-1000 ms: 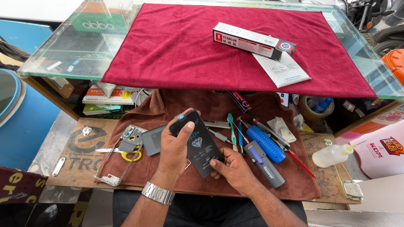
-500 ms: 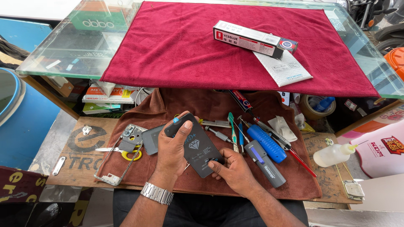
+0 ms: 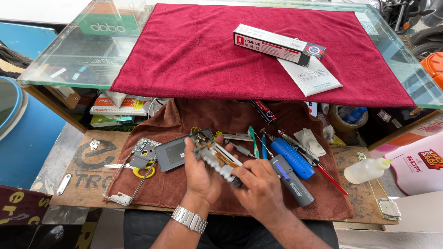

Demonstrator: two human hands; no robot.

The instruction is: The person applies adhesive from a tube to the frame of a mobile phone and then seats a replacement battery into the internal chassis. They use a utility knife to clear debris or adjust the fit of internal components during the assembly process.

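Note:
Both hands hold an opened mobile phone [image 3: 216, 156] above the brown cloth [image 3: 184, 184]; its exposed inner side with metal parts and an orange strip faces up. My left hand [image 3: 200, 173], with a metal watch on the wrist, grips the phone from the left and below. My right hand [image 3: 260, 189] holds its lower right end with the fingertips. A dark flat panel [image 3: 171, 153] lies on the cloth just left of my left hand.
Several tools lie right of the hands: a blue-handled driver [image 3: 293, 159], a grey device [image 3: 291, 180], tweezers, a red pen. A phone frame [image 3: 134, 173] and yellow ring lie left. A squeeze bottle [image 3: 367, 169] stands right. The red mat [image 3: 207, 55] carries a long glue box [image 3: 277, 44].
The phone has been turned over: its dark back faced up before, now the open inner side shows. Both hands shifted slightly lower and to the right.

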